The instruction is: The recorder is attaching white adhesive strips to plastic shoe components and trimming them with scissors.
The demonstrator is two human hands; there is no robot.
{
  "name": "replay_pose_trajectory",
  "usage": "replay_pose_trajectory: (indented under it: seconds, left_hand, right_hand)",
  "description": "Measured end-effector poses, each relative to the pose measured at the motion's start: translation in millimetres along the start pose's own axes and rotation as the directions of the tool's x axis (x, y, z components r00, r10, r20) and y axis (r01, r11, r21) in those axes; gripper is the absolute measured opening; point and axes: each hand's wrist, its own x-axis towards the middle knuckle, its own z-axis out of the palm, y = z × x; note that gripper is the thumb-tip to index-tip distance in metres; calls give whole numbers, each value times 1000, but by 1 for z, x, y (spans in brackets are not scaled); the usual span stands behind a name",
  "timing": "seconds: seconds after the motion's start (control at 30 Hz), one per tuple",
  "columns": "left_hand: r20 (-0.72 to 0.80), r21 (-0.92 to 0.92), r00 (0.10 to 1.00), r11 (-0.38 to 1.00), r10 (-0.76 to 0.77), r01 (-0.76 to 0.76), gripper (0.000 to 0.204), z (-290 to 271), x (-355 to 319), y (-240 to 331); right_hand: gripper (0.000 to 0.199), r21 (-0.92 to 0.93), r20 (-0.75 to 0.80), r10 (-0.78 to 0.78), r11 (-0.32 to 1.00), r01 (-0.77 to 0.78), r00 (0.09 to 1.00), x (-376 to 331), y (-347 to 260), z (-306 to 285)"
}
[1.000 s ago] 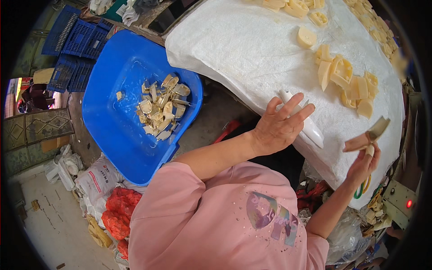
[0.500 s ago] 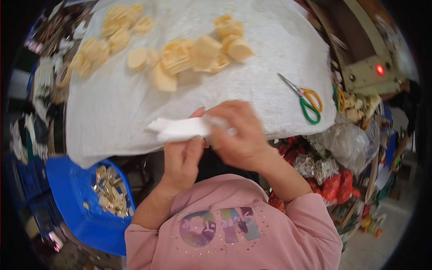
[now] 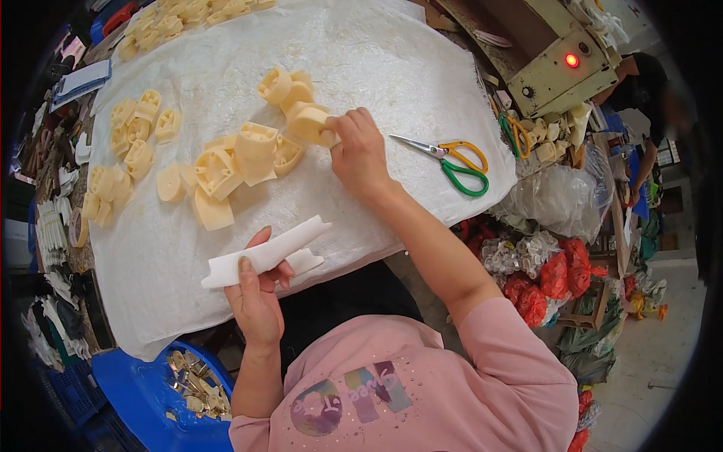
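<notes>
My left hand (image 3: 257, 301) grips a long white trough-shaped piece (image 3: 273, 250), thumb on top, over the near edge of the table. A second white piece (image 3: 303, 261) shows below it, partly hidden. Farther out, my right hand (image 3: 360, 154) has its thumb and fingers closed on a cream moulded plastic part (image 3: 308, 122) at the near end of a small group. Left of that hand lies a cluster of similar cream parts (image 3: 220, 167), some with ribbed hollows facing up. Scissors (image 3: 439, 152) with one yellow and one green handle loop lie to its right.
A white cloth (image 3: 361, 68) covers the table. More cream parts (image 3: 137, 132) lie at the left and along the far edge. A blue tub (image 3: 143, 399) with scraps stands below left. Right are a control box (image 3: 561, 71) with a red light, plastic sheeting and red bags (image 3: 555, 276).
Both hands were together around the white pieces. Now my right hand has left them and reached forward to the cream parts, while my left hand keeps the white pieces. The view has shifted.
</notes>
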Motion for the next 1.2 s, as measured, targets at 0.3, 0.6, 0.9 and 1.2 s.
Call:
replay_pose_trajectory:
  seconds: [0.3, 0.6, 0.9, 1.2]
  left_hand:
    - [-10, -201, 1000, 979, -17, 14, 46, -9, 5, -11]
    - [36, -299, 996, 950, -83, 90, 52, 0, 13, -5]
    - [201, -445, 977, 883, -65, 150, 45, -1, 9, 1]
    - [7, -347, 997, 935, -78, 75, 39, -12, -6, 7]
  right_hand:
    - [23, -274, 304, -525, 751, 601, 795, -44, -29, -20]
    - [49, 48, 320, -269, 962, 268, 909, -37, -17, -52]
    - [42, 317, 344, 181, 901, -296, 921, -30, -1, -22]
    - [47, 548, 239, -41, 831, -100, 970, -53, -66, -70]
